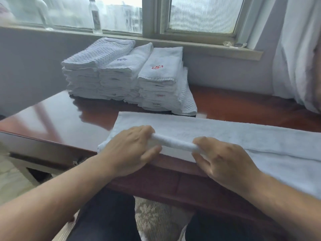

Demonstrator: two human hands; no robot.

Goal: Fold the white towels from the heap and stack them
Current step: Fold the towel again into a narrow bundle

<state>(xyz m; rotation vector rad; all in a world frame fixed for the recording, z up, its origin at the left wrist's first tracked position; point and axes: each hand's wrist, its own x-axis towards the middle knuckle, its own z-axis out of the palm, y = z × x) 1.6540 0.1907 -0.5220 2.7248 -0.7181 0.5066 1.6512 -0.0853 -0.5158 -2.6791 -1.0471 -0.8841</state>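
White towel (208,129) lies spread along the near edge of the glossy red-brown table (52,115), with the stacks of folded towels (125,75) at the table's far side, and its near hem is bunched into a roll that the left hand (128,146) and right hand (224,159) each pinch with curled fingers.

Single head view, looking forward-down, close over table (52,117) edge, facing window (199,13).
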